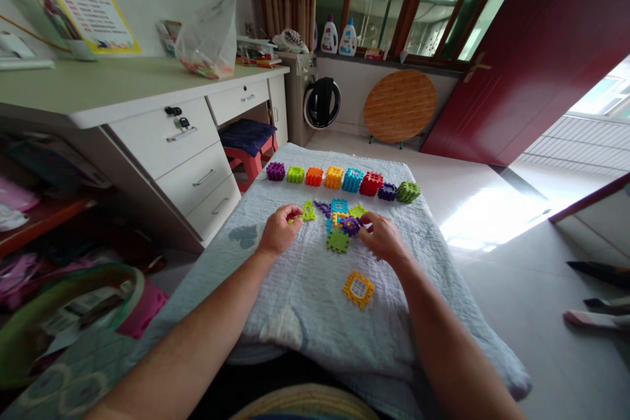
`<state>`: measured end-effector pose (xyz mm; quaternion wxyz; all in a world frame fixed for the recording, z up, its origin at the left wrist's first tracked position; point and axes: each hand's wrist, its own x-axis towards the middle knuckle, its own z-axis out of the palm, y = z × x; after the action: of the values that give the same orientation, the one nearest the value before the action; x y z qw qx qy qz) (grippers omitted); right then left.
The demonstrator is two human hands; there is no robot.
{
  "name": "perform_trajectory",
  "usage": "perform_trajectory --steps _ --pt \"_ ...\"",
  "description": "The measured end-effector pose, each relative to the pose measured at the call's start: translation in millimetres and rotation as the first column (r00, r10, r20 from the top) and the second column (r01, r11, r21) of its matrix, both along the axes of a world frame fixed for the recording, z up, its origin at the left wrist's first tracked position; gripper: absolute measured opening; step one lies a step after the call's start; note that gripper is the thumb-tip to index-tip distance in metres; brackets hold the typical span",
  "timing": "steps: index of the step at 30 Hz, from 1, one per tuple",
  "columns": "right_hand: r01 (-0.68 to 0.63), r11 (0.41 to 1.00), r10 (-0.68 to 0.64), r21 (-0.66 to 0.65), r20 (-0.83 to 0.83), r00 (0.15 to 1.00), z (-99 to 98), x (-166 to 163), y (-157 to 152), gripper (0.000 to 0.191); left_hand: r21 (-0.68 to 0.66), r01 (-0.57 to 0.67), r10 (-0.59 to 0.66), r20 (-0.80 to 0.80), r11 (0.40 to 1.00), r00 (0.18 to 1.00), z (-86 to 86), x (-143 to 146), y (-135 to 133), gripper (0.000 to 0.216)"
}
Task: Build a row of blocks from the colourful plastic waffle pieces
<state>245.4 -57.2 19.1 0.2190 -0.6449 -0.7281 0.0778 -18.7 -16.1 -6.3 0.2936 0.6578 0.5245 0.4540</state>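
Note:
My left hand (pixel 282 230) is closed at the fingertips on a yellow-green triangular interlocking piece (pixel 308 210). Across from it, my right hand (pixel 382 236) has thumb and fingers at the edge of a purple interlocking piece (pixel 351 226), apparently gripping it. Around that piece lie a flat green square piece (pixel 337 241), a blue square piece (pixel 339 205), a purple triangular piece (pixel 323 209) and a yellow-green piece (pixel 358 210), some overlapping. Closer to my body rests a yellow square piece (pixel 359 289) with a lattice centre.
Assembled cubes stand in a row at the far side of the cloth-covered table (pixel 305 295), among them a red cube (pixel 371 184) and an orange cube (pixel 314 176). A white desk (pixel 172 88) is on the left, with a red stool (pixel 251 161) beside it.

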Motion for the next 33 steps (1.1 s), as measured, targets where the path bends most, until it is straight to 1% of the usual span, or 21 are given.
perform_trajectory --steps 4,6,8,10,13,15,18,23,27,30,33 --pt "0.095 0.99 -0.09 0.101 -0.052 0.995 -0.1 12.0 4.9 0.022 -0.003 0.0 0.0 0.006 1.0 1.0 0.3 0.7 -0.6 0.017" --pt "0.134 0.985 -0.124 0.108 -0.096 0.988 -2.5 16.5 7.7 0.024 -0.005 -0.001 0.001 0.011 1.0 1.0 0.5 0.8 -0.8 0.016" --pt "0.164 0.983 -0.156 0.081 -0.104 0.982 -6.8 19.8 10.5 0.027 -0.005 0.002 -0.002 0.014 1.0 1.0 0.9 0.7 -0.9 0.016" --pt "0.17 0.983 -0.165 0.067 -0.067 0.984 -12.2 22.1 12.7 0.029 -0.006 0.007 -0.007 0.016 1.0 1.0 1.4 0.5 -0.9 0.017" --pt "0.137 0.987 -0.139 0.081 0.02 0.99 -18.8 23.9 13.9 0.031 -0.013 0.006 -0.006 0.015 1.0 1.0 2.0 0.2 -1.0 0.018" --pt "0.129 0.989 -0.134 0.078 0.071 0.988 -20.9 23.6 13.0 0.039 -0.017 0.004 -0.003 0.015 1.0 1.0 2.0 0.1 -1.1 0.018" --pt "0.149 0.987 -0.156 0.061 0.129 0.979 -21.1 21.9 10.7 0.053 -0.02 0.008 -0.007 0.018 1.0 1.0 1.6 0.0 -1.1 0.018" --pt "0.221 0.975 -0.224 0.038 0.168 0.96 -18.6 19.7 9.9 0.055 -0.012 0.009 -0.009 0.018 1.0 1.0 0.9 0.5 -0.9 0.018" --pt "0.239 0.97 -0.23 -0.029 0.193 0.954 -17.2 19.3 12.8 0.056 -0.016 0.011 -0.011 0.012 1.0 1.0 0.7 0.9 -1.1 0.018" --pt "0.24 0.97 -0.233 -0.026 0.161 0.959 -16.6 20.7 15.8 0.055 -0.022 0.009 -0.009 0.01 1.0 1.0 1.2 0.8 -1.4 0.018" --pt "0.223 0.973 -0.225 0.055 0.037 0.974 -15.9 21.2 17.2 0.052 -0.023 0.007 -0.007 0.011 1.0 1.0 2.3 0.7 -1.7 0.018"
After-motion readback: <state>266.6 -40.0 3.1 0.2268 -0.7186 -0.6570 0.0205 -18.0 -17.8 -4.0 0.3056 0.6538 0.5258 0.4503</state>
